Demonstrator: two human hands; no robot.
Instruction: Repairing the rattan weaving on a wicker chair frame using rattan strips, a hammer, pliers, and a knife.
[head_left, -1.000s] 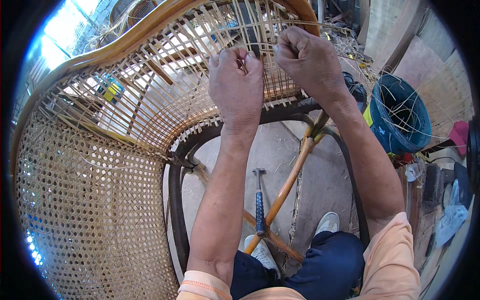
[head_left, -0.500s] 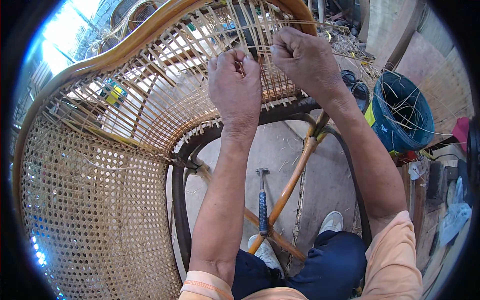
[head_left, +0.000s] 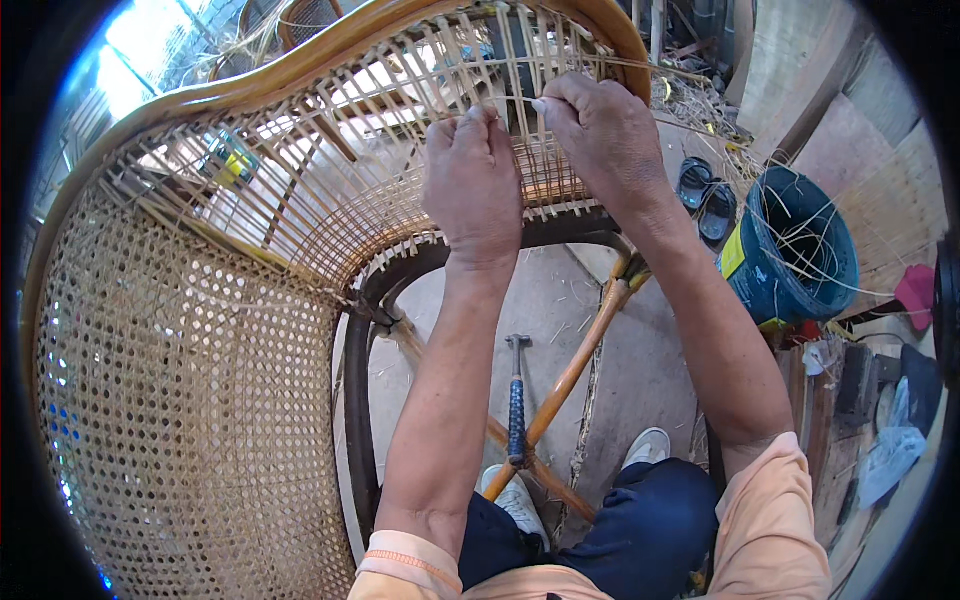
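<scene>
Fingertips of both hands are hidden among the cane strands (head_left: 500,70) of the chair back — how the strand runs through the weave cannot be made out. The chair frame (head_left: 300,70) is cut off at the top edge.

Since half a second ago both hands sit slightly lower and closer together; the hammer (head_left: 516,400) on the floor has not moved.

Left hand (head_left: 472,180): back of hand up, fingers curled, grip narrow, pressed on the strands just left of the other grip. Right hand (head_left: 600,135): thumb and forefinger pinch a pale strand (head_left: 515,100) running left from the grip. Forearms rise from the lower edge. A blue bucket (head_left: 800,270) stands well right of the grips, dark sandals (head_left: 705,195) nearer.
</scene>
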